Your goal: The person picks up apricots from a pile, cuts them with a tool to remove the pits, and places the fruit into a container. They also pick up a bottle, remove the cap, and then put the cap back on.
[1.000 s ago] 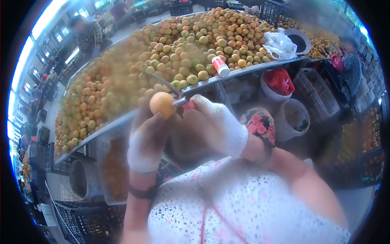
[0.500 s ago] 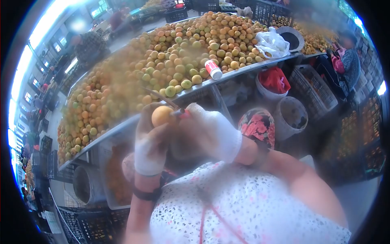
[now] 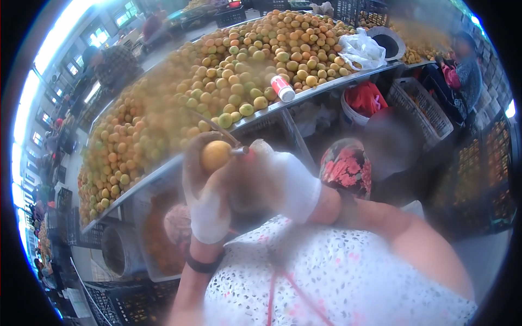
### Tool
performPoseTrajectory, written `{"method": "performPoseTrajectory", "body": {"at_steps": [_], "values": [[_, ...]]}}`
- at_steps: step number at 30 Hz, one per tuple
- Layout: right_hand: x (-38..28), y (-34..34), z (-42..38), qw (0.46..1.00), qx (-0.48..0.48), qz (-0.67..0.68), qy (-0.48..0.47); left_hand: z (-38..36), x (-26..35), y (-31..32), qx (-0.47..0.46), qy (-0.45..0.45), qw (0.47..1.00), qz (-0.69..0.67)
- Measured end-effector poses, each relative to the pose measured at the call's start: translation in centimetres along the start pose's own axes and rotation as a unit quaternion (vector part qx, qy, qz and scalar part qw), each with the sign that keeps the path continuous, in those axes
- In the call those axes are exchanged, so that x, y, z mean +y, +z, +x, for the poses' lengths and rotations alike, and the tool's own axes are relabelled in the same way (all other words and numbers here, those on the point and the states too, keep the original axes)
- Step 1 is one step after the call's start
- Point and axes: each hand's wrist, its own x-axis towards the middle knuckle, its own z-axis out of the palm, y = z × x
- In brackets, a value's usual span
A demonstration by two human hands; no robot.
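My left hand (image 3: 204, 179), in a stained white glove, is closed around a round orange-yellow fruit (image 3: 216, 157). Beside it my right hand (image 3: 277, 176), also gloved, grips a slim hand tool (image 3: 222, 129) with a long thin brownish shaft, a metal part and a bit of red at the grip. The tool's metal part meets the right side of the fruit; blur hides its exact kind. Both hands are close together above my lap, in front of a large heap of similar fruit (image 3: 239, 79), green to orange, on a metal-edged table.
A red-and-white bottle (image 3: 283, 88) lies at the table's edge. Further right are a white plastic bag (image 3: 363, 50), a round dark-centred container (image 3: 387, 43), a bucket with red plastic (image 3: 365, 101) and a crate (image 3: 421, 108). A person (image 3: 466, 76) sits at far right.
The view has shifted slightly. The fruit and tool remain in my hands, with the left wrist a little lower and further right and the fruit's rim showing slightly more.
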Motion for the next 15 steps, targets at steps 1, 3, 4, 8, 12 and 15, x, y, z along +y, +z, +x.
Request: {"method": "performPoseTrajectory", "body": {"at_steps": [1,3,4,8,12,15], "values": [[0.1,0.2,0.1,1.000,0.009,0.012,-0.003,0.2,-0.1,-0.1,-0.002,0.000,1.000,0.001],[-2.3,0.5,0.7,1.000,0.020,-0.010,-0.014,0.4,-0.4,-0.7,-0.016,0.007,0.999,0.033],[-3.6,0.6,0.9,0.999,0.030,-0.031,-0.022,0.4,-0.6,-0.9,-0.018,0.005,0.999,0.034],[-6.7,-2.6,1.3,0.938,-0.067,0.292,0.173,1.6,-1.5,-1.6,-0.100,-0.003,0.986,-0.130],[-7.8,-4.6,1.8,0.732,-0.168,0.566,0.339,1.9,-0.9,-1.7,-0.130,-0.035,0.968,-0.212],[-7.6,-4.7,1.8,0.816,-0.137,0.473,0.304,1.8,-1.0,-1.3,-0.139,-0.047,0.955,-0.256]]}}
